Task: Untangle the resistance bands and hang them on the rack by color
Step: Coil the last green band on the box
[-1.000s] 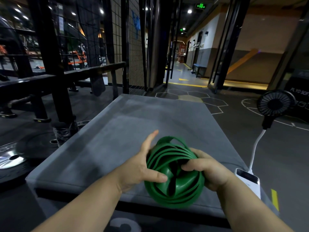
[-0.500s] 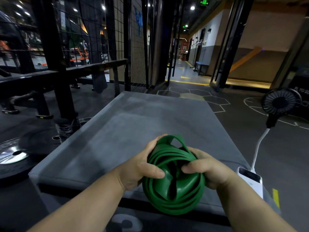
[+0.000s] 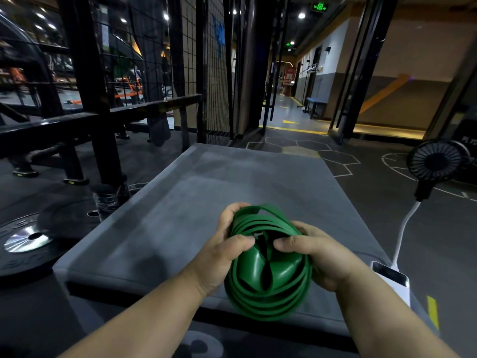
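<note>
Your left hand [image 3: 224, 251] and right hand [image 3: 320, 257] both clamp the coiled green resistance band [image 3: 268, 288] over the near edge of the grey padded box [image 3: 180, 215].

A weight plate [image 3: 23, 241] lies on the floor left of the box. Your left fingers curl over the coil's top left, thumb pressed on its front. Your right hand wraps its right side, thumb near the other. By the box's near right corner is a white power bank [image 3: 392, 277], and beyond it a black fan [image 3: 436, 161].

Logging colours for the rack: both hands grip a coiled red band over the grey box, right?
Not red: the head view shows a green band, coiled, gripped by the left hand and right hand over the grey box.
</note>
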